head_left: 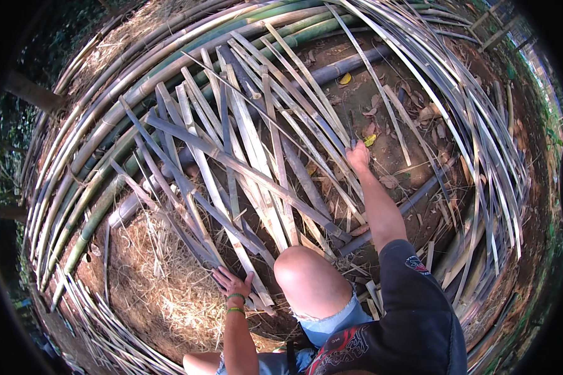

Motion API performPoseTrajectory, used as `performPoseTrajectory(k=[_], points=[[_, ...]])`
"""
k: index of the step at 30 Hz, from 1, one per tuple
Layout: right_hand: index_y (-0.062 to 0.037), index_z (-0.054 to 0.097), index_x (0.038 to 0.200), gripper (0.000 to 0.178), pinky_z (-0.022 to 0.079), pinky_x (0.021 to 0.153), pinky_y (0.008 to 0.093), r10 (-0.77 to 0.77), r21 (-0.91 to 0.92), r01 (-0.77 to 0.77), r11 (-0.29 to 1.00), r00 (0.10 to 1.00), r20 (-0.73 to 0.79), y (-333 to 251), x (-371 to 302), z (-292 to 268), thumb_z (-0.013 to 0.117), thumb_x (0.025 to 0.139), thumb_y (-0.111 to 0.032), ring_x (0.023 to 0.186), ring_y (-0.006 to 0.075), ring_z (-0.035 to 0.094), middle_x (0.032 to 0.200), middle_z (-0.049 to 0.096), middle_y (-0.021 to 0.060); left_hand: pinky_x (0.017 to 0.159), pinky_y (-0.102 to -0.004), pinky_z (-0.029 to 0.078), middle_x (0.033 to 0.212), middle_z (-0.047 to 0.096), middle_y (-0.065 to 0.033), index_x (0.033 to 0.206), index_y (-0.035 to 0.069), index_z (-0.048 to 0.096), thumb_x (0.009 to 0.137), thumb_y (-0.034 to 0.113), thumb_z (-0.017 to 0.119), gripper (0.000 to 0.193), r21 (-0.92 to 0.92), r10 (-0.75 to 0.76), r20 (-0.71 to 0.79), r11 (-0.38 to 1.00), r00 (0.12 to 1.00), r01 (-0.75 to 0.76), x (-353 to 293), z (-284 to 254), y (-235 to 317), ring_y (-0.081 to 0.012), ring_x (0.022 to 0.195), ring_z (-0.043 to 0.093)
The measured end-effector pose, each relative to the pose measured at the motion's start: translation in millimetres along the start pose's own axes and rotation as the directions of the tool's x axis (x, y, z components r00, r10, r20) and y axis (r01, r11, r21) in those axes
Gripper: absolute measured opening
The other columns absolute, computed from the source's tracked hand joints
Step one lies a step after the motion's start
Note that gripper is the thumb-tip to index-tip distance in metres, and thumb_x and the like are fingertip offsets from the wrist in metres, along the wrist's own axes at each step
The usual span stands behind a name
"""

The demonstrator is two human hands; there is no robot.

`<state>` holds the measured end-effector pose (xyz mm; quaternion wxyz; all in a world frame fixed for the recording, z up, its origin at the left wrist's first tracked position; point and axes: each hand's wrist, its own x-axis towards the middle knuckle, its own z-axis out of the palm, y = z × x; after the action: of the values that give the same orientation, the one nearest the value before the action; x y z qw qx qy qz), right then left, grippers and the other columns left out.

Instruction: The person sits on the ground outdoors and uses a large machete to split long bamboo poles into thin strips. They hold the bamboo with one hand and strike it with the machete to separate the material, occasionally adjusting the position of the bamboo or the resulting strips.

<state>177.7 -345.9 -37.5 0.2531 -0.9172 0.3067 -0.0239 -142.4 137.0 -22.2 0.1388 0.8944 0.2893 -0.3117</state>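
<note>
My left hand (233, 282) is open, its fingers spread at the near ends of several split bamboo strips (256, 147) that lie in a loose, crossing pile before me. Farther off to the right, my right hand (358, 155) is closed low over the ground, beside the right edge of the pile. A slim dark object (351, 122) points away from its fingers; its kind is too small to make out. One wider grey-brown strip (250, 172) crosses on top of the others from upper left to lower right, ending near my knee.
Long bamboo poles (100, 162), some green, curve along the far and left sides. A bundle of thin strips (475, 144) bends round the right. Dry shavings (169, 281) cover the ground at left. A thick dark pole (344, 67) lies beyond my right hand, near yellow leaves (370, 140).
</note>
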Motion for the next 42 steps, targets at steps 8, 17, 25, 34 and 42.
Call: performPoseTrajectory(k=[8, 17, 25, 34, 42], points=[[-0.0008, 0.06, 0.106, 0.033, 0.049, 0.09, 0.0502, -0.105, 0.021, 0.11, 0.994, 0.982, -0.156, -10.5, -40.3, 6.4, 0.071, 0.077, -0.009, 0.097, 0.042, 0.064, 0.098, 0.067, 0.0229, 0.117, -0.065, 0.015, 0.162, -0.018, -0.022, 0.154, 0.001, -0.016, 0.076, 0.071, 0.067, 0.134, 0.012, 0.013, -0.017, 1.0, 1.0, -0.012, 2.5, 3.9, -3.6, -0.0382, 0.151, -0.013], [-0.0051, 0.054, 0.114, 0.045, 0.045, 0.09, 0.0489, -0.51, 0.088, 0.512, 0.854, 0.859, -0.045, -9.5, -110.5, 5.1, 0.07, 0.072, 0.002, 0.097, 0.0406, 0.061, 0.098, 0.064, 0.0214, 0.117, -0.0638, 0.016, 0.161, -0.019, -0.021, 0.153, 0.003, -0.02, 0.076, 0.073, 0.066, 0.134, 0.048, -0.011, -0.009, 0.999, 1.0, 0.011, 2.8, 3.1, -4.1, -0.0386, 0.151, -0.013], [-0.0022, 0.056, 0.111, 0.035, 0.049, 0.081, 0.0534, -0.239, 0.157, 0.266, 0.951, 0.956, -0.169, -4.5, -50.2, 4.9, 0.071, 0.08, -0.01, 0.091, 0.045, 0.064, 0.096, 0.067, 0.0247, 0.116, -0.0646, 0.017, 0.162, -0.02, -0.0208, 0.154, 0.001, -0.017, 0.076, 0.073, 0.066, 0.134, 0.032, -0.001, -0.006, 0.999, 1.0, 0.002, 1.7, 3.6, 0.1, -0.0371, 0.151, -0.014], [-0.0039, 0.062, 0.112, 0.04, 0.05, 0.087, 0.0484, -0.204, 0.072, 0.205, 0.976, 0.979, -0.011, 2.3, -37.5, 9.2, 0.073, 0.081, -0.026, 0.097, 0.0402, 0.066, 0.097, 0.07, 0.0199, 0.115, -0.0681, 0.014, 0.162, -0.019, -0.0217, 0.154, 0.001, -0.016, 0.075, 0.072, 0.067, 0.135, -0.004, 0.016, -0.052, 1.0, 0.998, -0.016, 0.9, 6.5, -4.6, -0.0385, 0.151, -0.014], [-0.0018, 0.062, 0.121, 0.052, 0.049, 0.091, 0.0386, -0.23, 0.232, 0.189, 0.954, 0.959, 0.165, 3.5, -38.0, -11.2, 0.079, 0.077, -0.023, 0.101, 0.0276, 0.066, 0.104, 0.069, 0.0166, 0.115, -0.0674, 0.013, 0.162, -0.017, -0.0215, 0.155, 0.001, -0.014, 0.075, 0.073, 0.066, 0.134, -0.014, 0.04, -0.058, 0.999, 0.998, -0.041, 1.1, 7.1, -5.3, -0.0382, 0.151, -0.013]])
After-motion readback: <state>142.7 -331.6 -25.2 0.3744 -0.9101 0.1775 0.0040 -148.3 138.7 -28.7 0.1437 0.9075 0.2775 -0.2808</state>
